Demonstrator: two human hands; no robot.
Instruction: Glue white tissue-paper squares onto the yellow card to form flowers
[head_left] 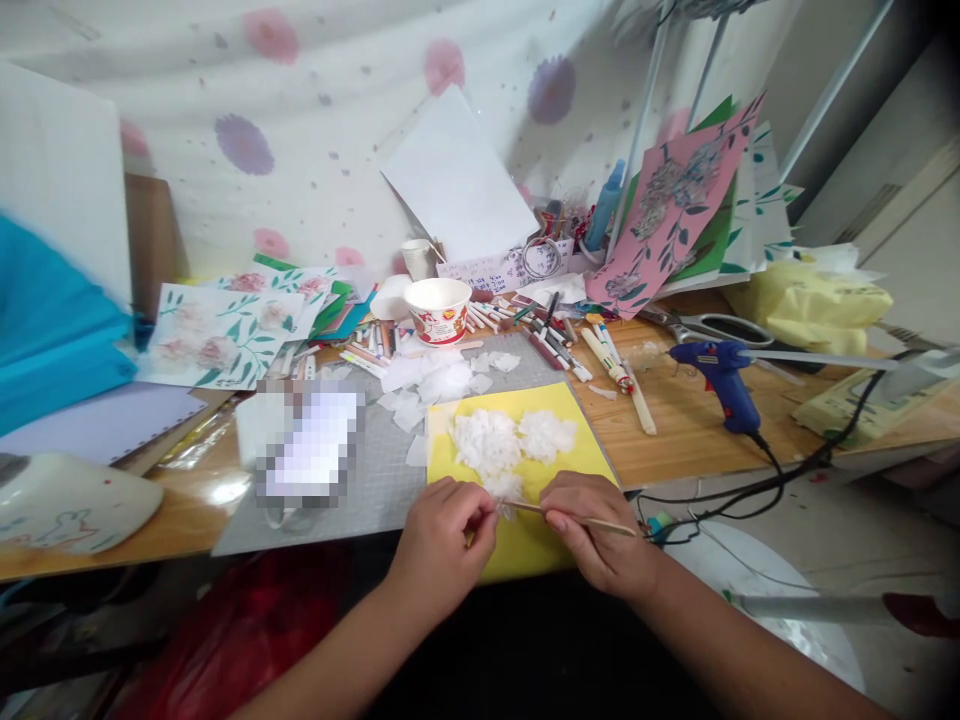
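A yellow sheet of paper (555, 405) lies at the table's front edge with ruffled white paper flowers (487, 440) on it. My right hand (600, 530) is closed around a thin wooden stick (600, 523), whose far end points left toward my left hand. My left hand (450, 530) is closed in a pinch beside that end, at the lower edge of a smaller white paper cluster (504, 487). What lies between its fingertips is too small to tell. Loose white paper petals (442, 380) are scattered behind the yellow sheet.
Under the sheet is a grey cutting mat (390, 500). A paper bowl (437, 310) stands behind, among many markers (547, 345). To the right are a blue glue gun (720, 380) with its cord, scissors (705, 328) and a pink painted sheet (675, 200). A blurred phone (315, 445) lies left.
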